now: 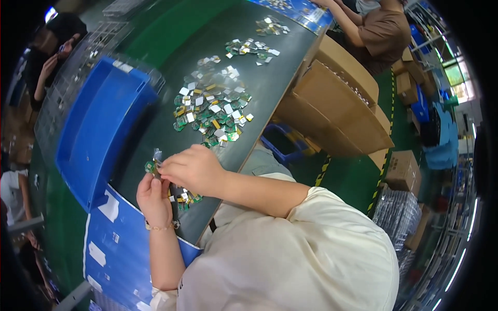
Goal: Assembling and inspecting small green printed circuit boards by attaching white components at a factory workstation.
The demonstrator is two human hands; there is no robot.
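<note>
Over the dark green work surface (236,26), both my hands meet at a small green circuit board (150,167) with a shiny silvery piece (157,154) beside it. My left hand (154,199) pinches the board from below, a thin bracelet at its wrist. From the right comes my right hand (191,168), its fingertips closed at the silvery piece; the exact grip is partly hidden. Beneath my hands lie several more small boards (185,199). Ahead spreads a large pile of small green boards with silver and yellow parts (215,109).
An empty-looking blue bin (98,135) stands left of the pile. Smaller heaps of boards (251,47) lie farther off. To the right is an open cardboard box (332,109) beside a blue stool (288,147). Co-workers sit at far left and far right (384,36).
</note>
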